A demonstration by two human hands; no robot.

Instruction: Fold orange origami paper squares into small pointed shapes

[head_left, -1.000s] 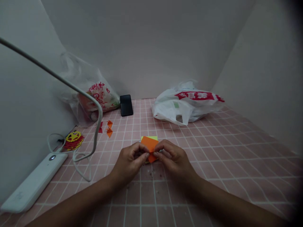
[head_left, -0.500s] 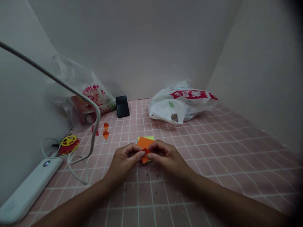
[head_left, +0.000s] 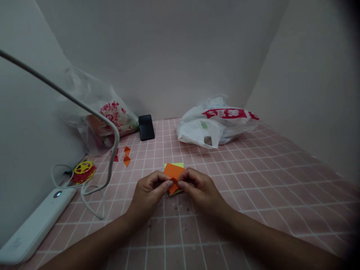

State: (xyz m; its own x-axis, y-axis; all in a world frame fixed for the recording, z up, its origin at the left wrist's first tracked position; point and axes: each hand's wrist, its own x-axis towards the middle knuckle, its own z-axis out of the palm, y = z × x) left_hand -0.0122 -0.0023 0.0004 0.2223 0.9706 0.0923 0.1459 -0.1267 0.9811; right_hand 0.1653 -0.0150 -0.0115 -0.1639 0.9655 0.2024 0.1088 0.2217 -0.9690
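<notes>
Between my thumbs and fingertips is a small folded piece of orange paper (head_left: pixel 174 180), mostly covered by my fingers. My left hand (head_left: pixel 150 191) pinches its left side, while my right hand (head_left: pixel 201 189) pinches the right side. Just beneath lies an orange paper sheet (head_left: pixel 172 169), turned at an angle on a stack of yellow paper (head_left: pixel 179 164). Two small folded orange paper shapes (head_left: pixel 127 160) rest farther left, beside a small red paper piece (head_left: pixel 116 155).
A clear plastic bag (head_left: pixel 112 112) and a black phone (head_left: pixel 146 127) are at the back left. A white plastic bag (head_left: pixel 197 129) lies at the back right. Yellow and red gear-shaped pieces (head_left: pixel 83 167), a grey cable (head_left: pixel 111 165) and a long white device (head_left: pixel 36 225) line the left.
The small orange piece now sits flatter, with less of its raised flap showing between my thumbs. My hands stay in nearly the same place.
</notes>
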